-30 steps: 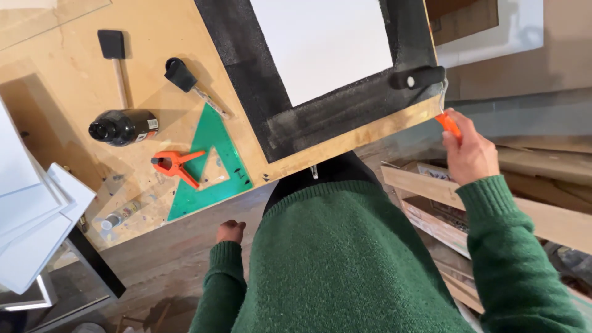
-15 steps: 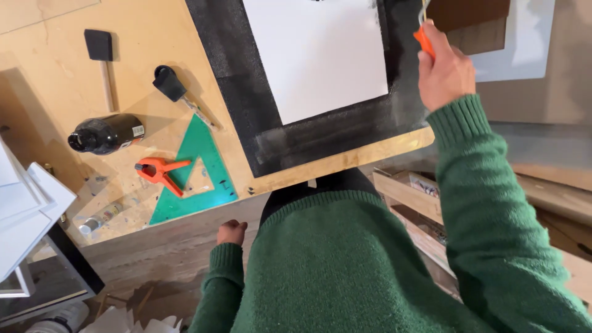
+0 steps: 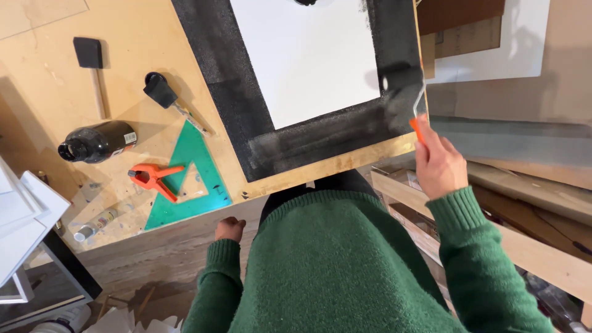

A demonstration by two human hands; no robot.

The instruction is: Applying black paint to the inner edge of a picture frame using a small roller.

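My right hand (image 3: 439, 165) grips the orange handle of a small paint roller (image 3: 402, 81), whose black sleeve rests on the right side of a black painted border (image 3: 320, 139). The border frames a white panel (image 3: 305, 55) lying on a plywood board (image 3: 333, 165). My left hand (image 3: 229, 229) is curled into a loose fist below the board's near edge, by my green sweater, and nothing shows in it.
On the board's left lie a foam brush (image 3: 89, 58), a black-headed brush (image 3: 163, 92), a dark bottle on its side (image 3: 98, 142), an orange spring clamp (image 3: 151, 177), a green triangle ruler (image 3: 191, 176) and a small tube (image 3: 92, 225). Wooden frames (image 3: 493, 234) stack at right.
My right hand swung the roller up along the right border, then drew it back down toward the near right corner. The view shifted. My left hand stayed put.
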